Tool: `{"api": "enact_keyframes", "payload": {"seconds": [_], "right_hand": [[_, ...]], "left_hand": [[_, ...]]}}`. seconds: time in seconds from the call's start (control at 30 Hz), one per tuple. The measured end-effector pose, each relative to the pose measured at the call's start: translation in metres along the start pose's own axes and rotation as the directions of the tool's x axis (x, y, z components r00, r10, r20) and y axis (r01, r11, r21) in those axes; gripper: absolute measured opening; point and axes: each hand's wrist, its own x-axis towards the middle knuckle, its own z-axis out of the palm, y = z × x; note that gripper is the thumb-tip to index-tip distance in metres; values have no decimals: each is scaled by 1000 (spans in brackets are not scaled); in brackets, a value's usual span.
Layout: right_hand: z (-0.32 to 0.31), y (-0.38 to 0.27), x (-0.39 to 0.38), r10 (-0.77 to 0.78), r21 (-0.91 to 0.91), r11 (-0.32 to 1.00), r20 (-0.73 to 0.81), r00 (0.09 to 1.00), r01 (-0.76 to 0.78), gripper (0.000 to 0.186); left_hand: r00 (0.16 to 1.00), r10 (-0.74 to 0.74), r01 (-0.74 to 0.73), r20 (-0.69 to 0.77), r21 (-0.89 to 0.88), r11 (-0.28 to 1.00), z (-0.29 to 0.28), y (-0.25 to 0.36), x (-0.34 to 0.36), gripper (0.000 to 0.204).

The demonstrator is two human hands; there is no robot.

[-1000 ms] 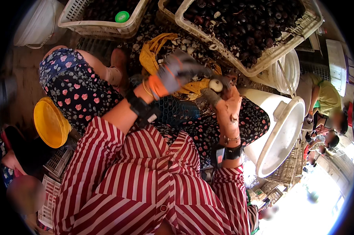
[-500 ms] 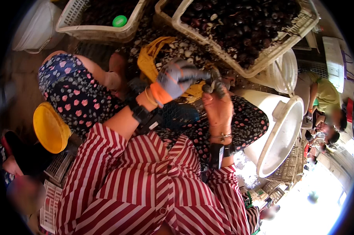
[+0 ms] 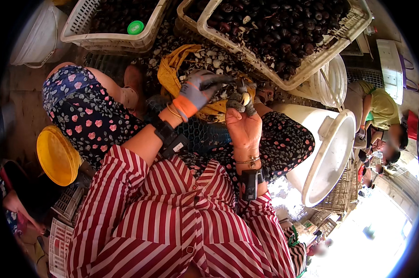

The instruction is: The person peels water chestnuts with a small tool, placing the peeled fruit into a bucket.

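My left hand (image 3: 198, 91), in a grey and orange glove with dark fingertips, is bent with its fingers together, pointing right. Whatever it may hold cannot be made out. Just right of it, my right hand (image 3: 243, 125) is turned palm up. Dark grey coverings wrap its fingers, which curl round a small pale, curved piece (image 3: 245, 98). A gap separates the two hands. Beneath them lies a yellow bag (image 3: 165, 76) beside many whitish pieces (image 3: 214, 62) scattered among dark scraps.
A pale crate (image 3: 306, 76) heaped with dark, glossy round pieces stands ahead right; another crate (image 3: 108, 39) with a green round lid (image 3: 135, 28) is ahead left. A large white bucket (image 3: 306, 185) flanks my right knee, a yellow bucket (image 3: 56, 155) my left. Other people (image 3: 381, 106) sit at right.
My left hand has drawn back a little from the right one. My right hand has shifted left and turned palm up, so the pale piece now shows between its fingers.
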Motion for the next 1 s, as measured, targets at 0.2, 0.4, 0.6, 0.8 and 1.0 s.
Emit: {"api": "enact_keyframes", "payload": {"seconds": [0.2,0.4,0.6,0.8,1.0], "right_hand": [[-11,0,2,-267,-417,875,5,964,245,18],[-1,5,1,-213,-161,966,-35,977,204,18],[-7,1,0,-175,-198,968,-89,981,154,17],[-23,0,2,-389,-516,784,27,921,346,17],[-14,-1,1,-38,-104,994,24,999,40,18]], "left_hand": [[990,118,-127,74,118,985,3,-4,-3,30],[974,166,-196,152,210,958,1,9,-2,30],[999,-30,31,20,-22,999,8,-28,-9,30],[982,-173,178,77,-72,981,5,-26,-8,26],[996,-49,53,75,-56,997,5,-13,-8,26]]}}
